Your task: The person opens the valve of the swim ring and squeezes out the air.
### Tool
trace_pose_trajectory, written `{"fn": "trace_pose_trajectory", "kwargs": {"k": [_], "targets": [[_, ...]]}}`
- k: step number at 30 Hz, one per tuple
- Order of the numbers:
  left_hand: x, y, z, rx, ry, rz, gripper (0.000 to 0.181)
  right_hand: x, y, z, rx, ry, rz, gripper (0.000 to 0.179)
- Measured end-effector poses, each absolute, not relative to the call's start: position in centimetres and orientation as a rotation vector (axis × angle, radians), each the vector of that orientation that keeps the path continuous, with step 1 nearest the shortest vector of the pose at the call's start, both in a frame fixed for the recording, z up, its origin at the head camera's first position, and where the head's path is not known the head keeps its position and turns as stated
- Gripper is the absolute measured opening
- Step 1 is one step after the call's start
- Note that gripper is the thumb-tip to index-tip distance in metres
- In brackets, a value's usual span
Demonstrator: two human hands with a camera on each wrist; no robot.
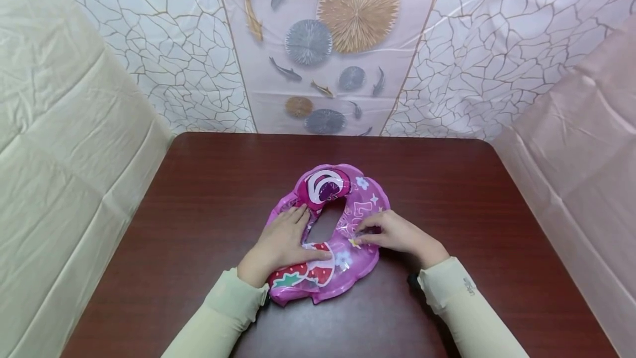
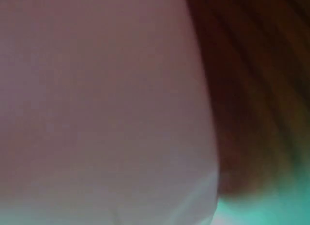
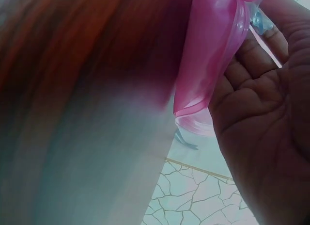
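Observation:
A pink inflatable swim ring (image 1: 365, 203), printed with strawberries, flowers and lettering, lies on the dark red-brown table. Its walls look puffed, and a long opening runs through its middle. My left hand (image 1: 283, 239) rests on the ring's left side, fingers spread and thumb stretched across the strawberry print. On the right side, my right hand (image 1: 395, 233) pinches a small clear valve (image 3: 261, 22) between thumb and fingers. In the right wrist view the ring's edge stands beside the palm. A blurred pale surface fills most of the left wrist view, hiding the left hand.
The table (image 1: 218, 181) reaches back to a patterned cloth wall (image 1: 199, 70) with fish and round prints. Pale padded cloth (image 1: 64, 126) hangs at the left, and a similar cloth (image 1: 571, 181) hangs at the right.

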State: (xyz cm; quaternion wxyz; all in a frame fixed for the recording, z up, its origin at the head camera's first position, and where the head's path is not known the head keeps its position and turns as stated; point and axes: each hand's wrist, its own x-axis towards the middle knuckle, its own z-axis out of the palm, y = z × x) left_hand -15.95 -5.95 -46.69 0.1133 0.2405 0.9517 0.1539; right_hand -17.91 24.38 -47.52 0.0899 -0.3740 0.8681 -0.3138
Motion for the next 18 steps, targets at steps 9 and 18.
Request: {"fn": "trace_pose_trajectory", "kwargs": {"k": [9,18], "targets": [[-16.21,-5.49,-46.99,0.747,2.936,0.323,0.113,-17.79,24.3,-47.5,-1.108,2.568,-0.921,0.018],[-16.26,-5.57,-47.43,0.787,3.018,0.164,0.117,-17.88,24.2,-47.72,-1.106,2.562,-0.914,0.018]]}}
